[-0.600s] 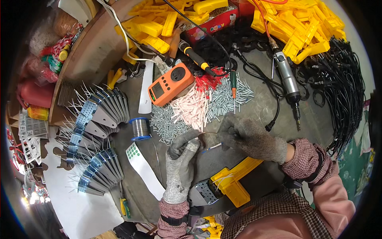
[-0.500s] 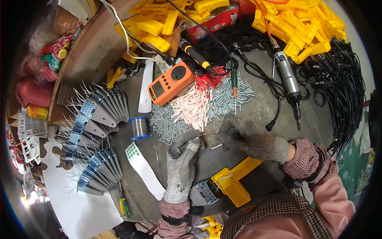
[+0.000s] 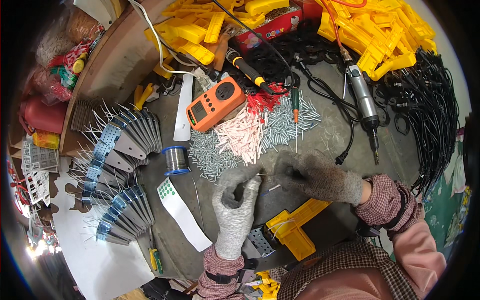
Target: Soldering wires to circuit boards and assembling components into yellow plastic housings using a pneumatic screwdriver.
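Two gloved hands, left hand (image 3: 235, 200) and right hand (image 3: 315, 175), pinch a thin wire (image 3: 272, 189) stretched between them.

Wire (image 3: 272, 189): too thin to tell how the left hand (image 3: 236, 210) gripped it.
Yellow housing (image 3: 295, 231): partly hidden under the right hand (image 3: 320, 175).
Red container (image 3: 42, 116): cut off by the dark rim.

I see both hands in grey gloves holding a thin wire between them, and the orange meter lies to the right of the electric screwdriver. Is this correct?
Not quite. In the head view the orange meter lies to the left of the electric screwdriver, not right. The rest holds: the left hand and right hand wear grey gloves and hold a thin wire between them.
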Motion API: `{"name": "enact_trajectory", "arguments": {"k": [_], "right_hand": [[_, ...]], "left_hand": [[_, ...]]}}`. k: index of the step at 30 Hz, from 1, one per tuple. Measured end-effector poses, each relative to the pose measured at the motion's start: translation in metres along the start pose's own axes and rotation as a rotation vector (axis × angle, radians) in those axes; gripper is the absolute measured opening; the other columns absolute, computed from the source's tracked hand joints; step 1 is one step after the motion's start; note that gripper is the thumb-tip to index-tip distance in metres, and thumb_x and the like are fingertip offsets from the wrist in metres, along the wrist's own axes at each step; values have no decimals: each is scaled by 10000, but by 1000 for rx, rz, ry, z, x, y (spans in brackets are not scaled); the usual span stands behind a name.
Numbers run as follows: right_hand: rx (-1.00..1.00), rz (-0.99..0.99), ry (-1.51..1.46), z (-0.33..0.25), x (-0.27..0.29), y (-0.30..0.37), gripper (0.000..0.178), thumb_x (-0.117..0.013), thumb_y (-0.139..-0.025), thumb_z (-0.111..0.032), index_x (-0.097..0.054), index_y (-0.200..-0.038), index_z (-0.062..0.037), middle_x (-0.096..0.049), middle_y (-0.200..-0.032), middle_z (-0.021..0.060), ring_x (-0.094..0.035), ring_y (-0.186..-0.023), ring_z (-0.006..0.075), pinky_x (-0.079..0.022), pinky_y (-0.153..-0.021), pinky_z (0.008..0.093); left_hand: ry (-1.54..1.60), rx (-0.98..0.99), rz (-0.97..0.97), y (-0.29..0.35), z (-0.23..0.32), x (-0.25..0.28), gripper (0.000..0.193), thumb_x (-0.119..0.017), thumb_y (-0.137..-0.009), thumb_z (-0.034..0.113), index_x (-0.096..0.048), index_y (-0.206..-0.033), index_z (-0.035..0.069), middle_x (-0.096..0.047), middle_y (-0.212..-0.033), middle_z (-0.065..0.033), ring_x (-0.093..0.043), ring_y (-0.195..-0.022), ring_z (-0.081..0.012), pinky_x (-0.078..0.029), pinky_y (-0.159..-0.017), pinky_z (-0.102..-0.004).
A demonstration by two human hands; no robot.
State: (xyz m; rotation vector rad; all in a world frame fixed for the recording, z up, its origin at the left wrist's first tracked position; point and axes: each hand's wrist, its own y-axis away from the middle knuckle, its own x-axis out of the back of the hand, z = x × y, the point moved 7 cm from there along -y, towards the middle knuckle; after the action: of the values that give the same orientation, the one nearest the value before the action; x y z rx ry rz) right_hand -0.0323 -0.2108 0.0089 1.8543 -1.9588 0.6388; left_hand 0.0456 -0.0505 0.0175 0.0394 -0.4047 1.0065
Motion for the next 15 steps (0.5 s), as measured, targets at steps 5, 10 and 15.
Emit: {"name": "enact_trajectory", "arguments": {"k": [5, 10, 15], "right_hand": [[66, -87, -356, 3, -3, -2, 256, -579, -962, -101, -562, -1212, -50, -665, -1045, 172, -696, -920, 340, -556, -799, 425], [104, -3, -247, -1, -1, -4, 406, -557, -931, -8, -540, -1325, -104, -666, -1131, 181, -693, -988, 349, -554, -856, 441], [136, -48, -173, -8, -1, -3, 324, -572, -956, -109, -595, -1279, -112, -679, -1101, 149, -689, -1008, 333, -568, -836, 440]], "left_hand": [[41, -15, -147, 5, -5, -12, 164, -726, -878, -23, -696, -1039, -11, -686, -1040, -100, -641, -986, -191, -500, -894, -308], [272, 170, -196, -2, 7, -29, 316, -732, -909, 50, -599, -1195, 26, -652, -1130, -77, -614, -1046, -156, -495, -953, -300], [80, 319, -402, 18, -28, -16, 343, -617, -1028, 332, -556, -1218, 52, -599, -1037, -34, -547, -930, -93, -471, -827, -251]]}}
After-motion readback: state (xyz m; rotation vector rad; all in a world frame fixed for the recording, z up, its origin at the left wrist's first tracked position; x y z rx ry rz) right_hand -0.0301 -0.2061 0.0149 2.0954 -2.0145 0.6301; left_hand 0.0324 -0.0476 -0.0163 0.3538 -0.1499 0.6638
